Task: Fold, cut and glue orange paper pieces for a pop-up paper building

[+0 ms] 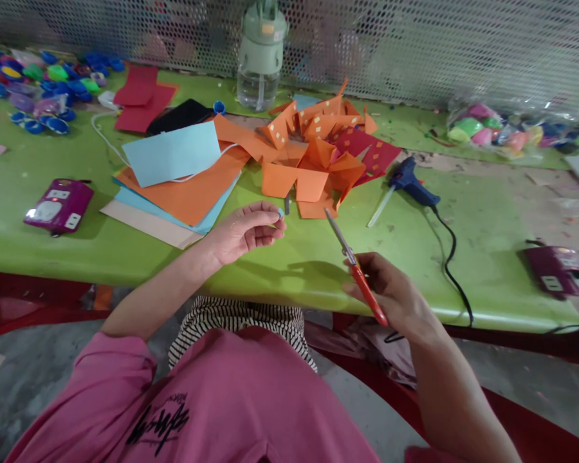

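Nearest, the right hand is curled around the handles of the red-handled scissors, blades together and pointing away over the green table. A careless swing could jab the tips into the orange cut-paper pieces just beyond.

The left hand pinches a tiny light-blue scrap, apparently paper, between thumb and forefinger above the table. So small a piece could easily slip and get lost among the offcuts, or leave the fingertips too near the blades if trimmed.

On the right, the black cord runs over the table's near edge; a snagging forearm could drag the blue glue gun. Whether it is hot, I cannot tell.

Farthest, the water bottle stands just behind the paper; knocked over and leaking, it could soak the sheets.
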`<state>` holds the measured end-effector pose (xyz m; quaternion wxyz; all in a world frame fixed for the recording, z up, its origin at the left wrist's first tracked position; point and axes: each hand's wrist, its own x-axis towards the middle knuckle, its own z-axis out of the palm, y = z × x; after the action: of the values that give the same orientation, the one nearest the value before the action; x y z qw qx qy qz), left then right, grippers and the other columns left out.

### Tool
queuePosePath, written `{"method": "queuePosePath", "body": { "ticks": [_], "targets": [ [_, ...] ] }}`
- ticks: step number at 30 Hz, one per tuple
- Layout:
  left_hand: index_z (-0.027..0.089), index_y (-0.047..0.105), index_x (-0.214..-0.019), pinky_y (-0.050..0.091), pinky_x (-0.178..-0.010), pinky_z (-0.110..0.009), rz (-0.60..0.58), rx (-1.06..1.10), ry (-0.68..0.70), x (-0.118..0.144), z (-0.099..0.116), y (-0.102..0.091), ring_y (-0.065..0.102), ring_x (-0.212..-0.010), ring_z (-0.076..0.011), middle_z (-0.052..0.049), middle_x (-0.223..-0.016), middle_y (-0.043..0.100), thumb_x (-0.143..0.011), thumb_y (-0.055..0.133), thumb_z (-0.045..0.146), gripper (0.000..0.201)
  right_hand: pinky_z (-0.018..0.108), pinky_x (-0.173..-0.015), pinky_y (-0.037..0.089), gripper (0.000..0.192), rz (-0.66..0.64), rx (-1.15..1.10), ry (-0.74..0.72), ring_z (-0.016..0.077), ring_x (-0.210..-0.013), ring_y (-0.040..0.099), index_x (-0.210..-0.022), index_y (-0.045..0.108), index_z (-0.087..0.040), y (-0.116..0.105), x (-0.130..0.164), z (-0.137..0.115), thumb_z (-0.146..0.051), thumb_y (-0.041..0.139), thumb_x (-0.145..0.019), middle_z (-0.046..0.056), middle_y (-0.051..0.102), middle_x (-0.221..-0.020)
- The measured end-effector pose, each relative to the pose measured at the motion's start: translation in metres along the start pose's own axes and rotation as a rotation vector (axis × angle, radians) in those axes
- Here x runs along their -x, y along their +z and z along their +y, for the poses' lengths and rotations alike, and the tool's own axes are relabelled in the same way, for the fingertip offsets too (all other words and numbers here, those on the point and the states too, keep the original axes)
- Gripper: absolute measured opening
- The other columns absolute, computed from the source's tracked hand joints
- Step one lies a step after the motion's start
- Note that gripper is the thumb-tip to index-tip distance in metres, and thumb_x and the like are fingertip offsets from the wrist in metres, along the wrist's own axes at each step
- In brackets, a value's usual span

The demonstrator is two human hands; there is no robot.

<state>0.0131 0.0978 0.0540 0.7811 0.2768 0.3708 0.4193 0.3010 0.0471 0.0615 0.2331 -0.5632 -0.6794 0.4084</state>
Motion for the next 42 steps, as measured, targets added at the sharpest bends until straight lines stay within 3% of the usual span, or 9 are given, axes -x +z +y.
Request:
{"method": "queuePosePath", "body": {
  "ticks": [3,6,11,19,29,42],
  "targets": [
    [0.020,0.059,-0.077,0.053,-0.056,-0.017,-0.007,0.016,-0.002,-0.001,0.000,-0.001,0.065,-0.059,-0.0068,0.003,-0.072,0.070,-0.074,0.068,0.019,0.010,0.027,-0.049,0.042,0.055,-0.358,-0.338,0.070,0.0120,-0.059,0.048,-0.097,0.057,-0.022,0.010,0.004,-0.020,-0.072,0.066,-0.076,0.003,0.057,-0.085],
    [0.020,0.058,-0.077,0.055,-0.059,-0.019,-0.003,-0.007,0.001,-0.001,0.000,-0.001,0.065,-0.061,-0.0079,0.001,-0.073,0.070,-0.072,0.068,0.021,0.011,0.028,-0.051,0.042,0.056,-0.469,-0.428,0.012,0.0132,-0.062,0.045,-0.098,0.057,-0.024,0.022,0.004,-0.030,-0.077,0.058,-0.079,0.003,0.052,-0.085],
    [0.021,0.057,-0.079,0.055,-0.060,-0.021,0.004,-0.040,0.032,-0.002,-0.002,-0.003,0.065,-0.062,-0.0083,0.000,-0.076,0.070,-0.074,0.066,0.027,0.012,0.028,-0.054,0.050,0.056,-0.615,-0.457,-0.045,0.0143,-0.067,0.049,-0.107,0.058,-0.025,0.033,-0.002,-0.018,-0.076,0.048,-0.086,0.003,0.052,-0.090],
    [0.020,0.056,-0.076,0.053,-0.058,-0.018,0.016,-0.025,0.051,-0.002,-0.002,-0.002,0.061,-0.059,-0.0062,-0.001,-0.075,0.071,-0.078,0.065,0.026,0.010,0.027,-0.053,0.050,0.054,-0.650,-0.538,-0.018,0.0146,-0.069,0.050,-0.112,0.059,-0.025,0.035,-0.002,-0.010,-0.072,0.051,-0.087,0.004,0.052,-0.090],
    [0.020,0.054,-0.074,0.051,-0.058,-0.022,0.044,-0.092,0.078,-0.003,-0.004,-0.005,0.062,-0.062,-0.0075,-0.001,-0.080,0.070,-0.077,0.066,0.028,0.015,0.026,-0.052,0.049,0.058,-0.635,-0.541,-0.025,0.0133,-0.067,0.050,-0.104,0.057,-0.023,0.037,-0.005,-0.015,-0.078,0.050,-0.084,0.003,0.051,-0.090],
    [0.015,0.058,-0.070,0.048,-0.049,-0.015,0.007,0.106,0.037,-0.003,-0.005,-0.003,0.063,-0.055,-0.0060,0.000,-0.068,0.068,-0.075,0.068,0.021,0.013,0.024,-0.052,0.048,0.062,-0.615,-0.548,-0.032,0.0109,-0.066,0.049,-0.104,0.057,-0.021,0.039,-0.003,-0.008,-0.079,0.048,-0.084,0.003,0.050,-0.090]
  ]
}}
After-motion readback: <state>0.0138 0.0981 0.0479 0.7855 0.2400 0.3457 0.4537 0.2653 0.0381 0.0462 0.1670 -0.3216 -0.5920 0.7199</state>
